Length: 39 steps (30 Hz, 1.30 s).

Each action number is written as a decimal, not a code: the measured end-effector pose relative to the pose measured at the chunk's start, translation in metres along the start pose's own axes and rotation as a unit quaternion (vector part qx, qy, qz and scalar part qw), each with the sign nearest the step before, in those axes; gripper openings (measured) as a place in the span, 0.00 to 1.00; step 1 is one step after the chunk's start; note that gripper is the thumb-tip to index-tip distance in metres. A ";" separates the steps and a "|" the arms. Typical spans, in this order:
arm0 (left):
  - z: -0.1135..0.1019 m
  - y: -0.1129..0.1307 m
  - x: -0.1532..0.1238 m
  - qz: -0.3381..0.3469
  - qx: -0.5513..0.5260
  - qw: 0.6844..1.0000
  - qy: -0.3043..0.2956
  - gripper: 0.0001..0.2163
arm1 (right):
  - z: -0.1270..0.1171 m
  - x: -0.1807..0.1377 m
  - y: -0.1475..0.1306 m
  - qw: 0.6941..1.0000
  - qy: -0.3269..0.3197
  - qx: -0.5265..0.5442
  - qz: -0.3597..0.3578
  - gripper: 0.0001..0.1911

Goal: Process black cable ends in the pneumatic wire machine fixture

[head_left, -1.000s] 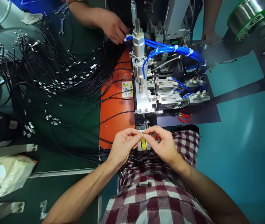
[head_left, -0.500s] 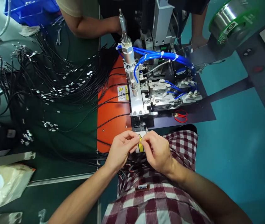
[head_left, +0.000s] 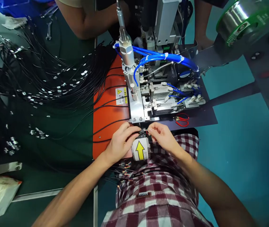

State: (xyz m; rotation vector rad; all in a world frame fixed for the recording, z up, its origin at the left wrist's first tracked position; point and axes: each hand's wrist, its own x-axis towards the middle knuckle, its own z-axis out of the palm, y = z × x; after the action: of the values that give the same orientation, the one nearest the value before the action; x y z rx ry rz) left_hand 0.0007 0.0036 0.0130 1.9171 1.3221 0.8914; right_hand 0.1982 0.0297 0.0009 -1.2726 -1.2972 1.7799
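My left hand (head_left: 121, 142) pinches a black cable (head_left: 102, 140) at the near edge of the machine's front fixture (head_left: 143, 132). My right hand (head_left: 161, 135) is closed in a pinch on the cable's thin wire end, where a bit of red shows; the fingers partly hide it. Both sets of fingertips are close together over the fixture. Just below them is a white label with a yellow arrow (head_left: 139, 150). Several other black cables run across the orange plate (head_left: 98, 126) into the machine (head_left: 137, 107). Loose cable ends with copper tips (head_left: 126, 171) lie by my lap.
A large bundle of black cables (head_left: 77, 72) with metal connectors covers the green table (head_left: 61, 160) on the left. Red-handled snips (head_left: 182, 119) lie right of the fixture. A solder wire spool (head_left: 236, 20) hangs at upper right. Another person's arm (head_left: 87, 20) is at the back.
Both hands have moved forward from over the arrow label to the fixture, uncovering the label. The cable is now at the fixture. The view has shifted slightly.
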 end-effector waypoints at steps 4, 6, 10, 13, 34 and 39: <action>-0.001 -0.012 -0.002 0.090 0.093 0.991 -0.038 0.14 | -0.001 0.009 0.003 1.000 -0.008 -0.005 0.024 0.12; -0.001 -0.014 -0.003 0.117 0.148 0.981 -0.042 0.14 | 0.000 0.010 0.004 0.999 -0.001 -0.009 0.034 0.12; 0.000 -0.015 -0.002 0.156 0.216 0.963 -0.041 0.14 | 0.001 0.008 0.004 0.999 0.008 -0.020 0.042 0.12; -0.001 -0.015 -0.001 0.158 0.223 0.961 -0.043 0.14 | 0.000 0.008 0.005 0.999 0.010 -0.021 0.034 0.11; 0.002 -0.016 -0.002 0.173 0.277 0.944 -0.047 0.14 | 0.001 0.005 0.018 0.995 0.036 -0.091 -0.011 0.11; 0.001 -0.016 -0.002 0.183 0.284 0.940 -0.039 0.13 | 0.003 0.002 0.017 0.988 0.051 -0.143 -0.029 0.09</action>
State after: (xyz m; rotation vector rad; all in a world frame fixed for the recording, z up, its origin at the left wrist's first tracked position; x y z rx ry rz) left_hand -0.0069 0.0063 -0.0008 2.6832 1.2893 0.6260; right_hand 0.1963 0.0246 -0.0158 -1.4427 -1.5546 1.5056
